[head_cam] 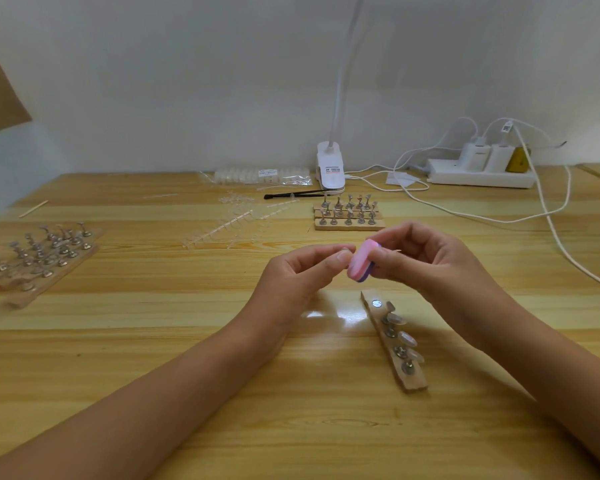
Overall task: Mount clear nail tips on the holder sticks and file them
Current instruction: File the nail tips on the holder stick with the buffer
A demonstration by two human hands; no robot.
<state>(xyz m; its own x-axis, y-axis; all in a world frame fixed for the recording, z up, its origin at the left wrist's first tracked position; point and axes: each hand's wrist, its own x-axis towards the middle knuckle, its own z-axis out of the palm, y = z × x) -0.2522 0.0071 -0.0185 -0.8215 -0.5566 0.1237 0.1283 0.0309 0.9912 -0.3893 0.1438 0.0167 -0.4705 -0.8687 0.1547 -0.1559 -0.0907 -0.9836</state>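
My right hand (430,261) grips a pink and purple file block (362,260) above the middle of the table. My left hand (298,275) pinches a small nail tip holder between thumb and forefinger, right against the file's left face; fingers and file hide most of it. Below the hands lies a wooden strip (414,382) with several metal holder sticks carrying clear nail tips (395,319). The strip's far end shows a bare round magnet spot (376,303).
More holder strips stand at the back (349,216) and at the left (39,261). Clear nail tip sprues (236,223), a bag of tips (260,174), a black brush (291,195), a clamp lamp (330,168), and a power strip (482,174) with trailing cables (555,233) lie beyond.
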